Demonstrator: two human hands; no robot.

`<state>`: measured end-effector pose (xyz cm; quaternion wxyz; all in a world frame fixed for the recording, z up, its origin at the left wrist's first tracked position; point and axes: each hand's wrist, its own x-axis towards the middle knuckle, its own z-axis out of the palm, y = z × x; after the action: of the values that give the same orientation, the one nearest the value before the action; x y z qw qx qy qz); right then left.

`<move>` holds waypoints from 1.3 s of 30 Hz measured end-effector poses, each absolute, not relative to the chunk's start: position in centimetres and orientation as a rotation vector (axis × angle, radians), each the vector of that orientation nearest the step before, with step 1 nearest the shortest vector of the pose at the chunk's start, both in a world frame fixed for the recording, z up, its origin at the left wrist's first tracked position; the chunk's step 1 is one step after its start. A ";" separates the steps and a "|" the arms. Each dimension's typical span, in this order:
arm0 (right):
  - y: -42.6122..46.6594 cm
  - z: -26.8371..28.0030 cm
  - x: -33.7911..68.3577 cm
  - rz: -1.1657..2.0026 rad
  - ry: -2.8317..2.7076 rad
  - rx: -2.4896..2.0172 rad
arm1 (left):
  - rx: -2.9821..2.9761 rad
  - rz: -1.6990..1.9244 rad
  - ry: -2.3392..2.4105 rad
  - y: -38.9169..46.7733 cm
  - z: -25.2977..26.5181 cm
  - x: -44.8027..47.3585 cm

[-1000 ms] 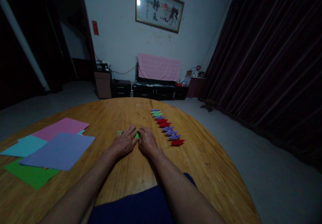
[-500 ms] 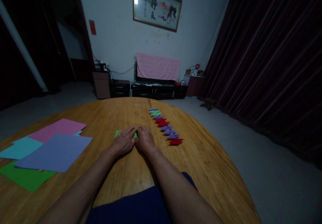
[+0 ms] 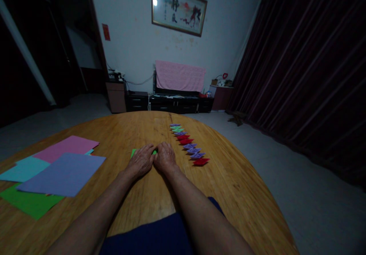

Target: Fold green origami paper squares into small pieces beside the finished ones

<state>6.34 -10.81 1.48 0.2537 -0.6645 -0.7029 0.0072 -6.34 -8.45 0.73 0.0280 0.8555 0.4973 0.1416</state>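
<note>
Green paper (image 3: 133, 152): a small piece lying flat on the round wooden table (image 3: 228, 178), mid-table just in front of the person, mostly hidden under both hands; only its left corner and a sliver between the hands show.
Head view, left hand (image 3: 140, 161): palm down on the paper, fingers close together and pressing it to the wood.
Head view, right hand (image 3: 165, 158): touching the left hand, fingers curled down onto the same piece, pressing.
Step in hand: by the look of it, a fold is being creased flat.
Next move: likely calls for a firm run of the fingertips along the crease while the other hand pins the paper.
Long axis: appears to run left to right across the table; which way it points cannot be told.
Nearby: row of folded paper pieces (image 3: 188, 144) just right of the hands; coloured sheets (image 3: 61, 173) well apart at left.
</note>
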 end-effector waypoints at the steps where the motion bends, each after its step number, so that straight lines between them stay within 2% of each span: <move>1: -10.9 1.5 6.3 0.024 -1.908 -1.812 | 2.637 0.437 1.541 -8.4 0.7 -6.3; 15: -11.5 1.1 6.7 0.046 -1.927 -1.779 | 2.634 0.180 1.532 -8.5 0.8 -8.9; 28: -11.5 1.1 6.7 0.057 -1.927 -1.758 | 2.587 0.132 1.566 -7.7 1.9 -12.2; 34: -11.2 0.8 6.7 0.047 -1.909 -1.751 | 2.672 0.246 1.474 -8.5 2.1 -9.5; 39: -11.4 0.9 6.7 0.056 -1.918 -1.759 | 2.656 0.161 1.474 -8.9 1.7 -9.3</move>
<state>6.73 -11.40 0.87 0.2658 -0.6514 -0.7103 0.0208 -9.33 -8.88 1.73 0.0499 0.8721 0.4839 0.0529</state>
